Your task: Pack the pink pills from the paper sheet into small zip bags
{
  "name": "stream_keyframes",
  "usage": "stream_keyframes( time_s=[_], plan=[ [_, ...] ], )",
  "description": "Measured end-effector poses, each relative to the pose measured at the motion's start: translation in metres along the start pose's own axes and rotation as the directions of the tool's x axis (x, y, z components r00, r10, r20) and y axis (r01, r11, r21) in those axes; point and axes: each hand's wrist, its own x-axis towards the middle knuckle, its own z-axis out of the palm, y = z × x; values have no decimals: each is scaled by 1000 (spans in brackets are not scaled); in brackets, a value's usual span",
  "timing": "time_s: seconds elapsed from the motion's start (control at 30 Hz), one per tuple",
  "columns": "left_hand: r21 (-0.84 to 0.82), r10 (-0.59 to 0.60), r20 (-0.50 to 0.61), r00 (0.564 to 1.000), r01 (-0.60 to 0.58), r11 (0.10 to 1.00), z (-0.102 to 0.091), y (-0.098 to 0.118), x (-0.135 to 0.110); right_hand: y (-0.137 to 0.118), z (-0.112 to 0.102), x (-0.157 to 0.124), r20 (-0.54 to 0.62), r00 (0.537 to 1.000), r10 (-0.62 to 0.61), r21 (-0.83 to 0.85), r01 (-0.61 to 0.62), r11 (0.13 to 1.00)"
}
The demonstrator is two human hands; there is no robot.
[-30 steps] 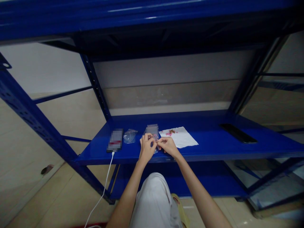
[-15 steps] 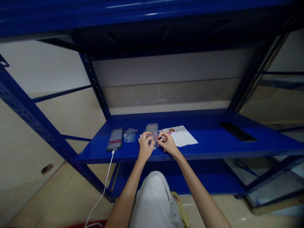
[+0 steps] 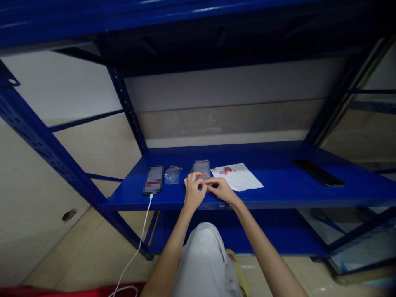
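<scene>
My left hand (image 3: 193, 192) and my right hand (image 3: 221, 189) meet over the front of the blue shelf (image 3: 278, 189). Both pinch a small clear plastic bag (image 3: 203, 177) between their fingertips. Behind them a stack of clear bags (image 3: 201, 166) lies flat. To the right a white paper sheet (image 3: 241, 178) carries a few small pink and brown pieces (image 3: 225, 170). A crumpled clear bag (image 3: 172, 174) lies to the left.
A phone (image 3: 153, 180) with a white cable (image 3: 136, 251) lies left on the shelf. A long black object (image 3: 318, 172) rests at the right. Blue uprights (image 3: 128, 111) frame the rack, with a lower shelf (image 3: 262, 235) below. My knee (image 3: 201, 260) is beneath my hands.
My hands have shifted slightly and drawn closer together on the small bag. The view has tilted a little.
</scene>
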Motion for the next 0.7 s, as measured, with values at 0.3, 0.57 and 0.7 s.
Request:
stream_keyframes(
  time_s=[0.3,0.57,0.7],
  plan=[
    [-68,-56,-71,996,51,996,-4,-1,2,-1,-2,0,0,999,33,-21,-33,999],
    [-43,-94,-157,983,88,995,-6,3,2,-7,-4,-2,-68,979,193,167,-179,970],
    [7,-22,-87,996,23,1000,-7,8,1,-6,-3,-2,-119,970,213,211,-185,960]
  ],
)
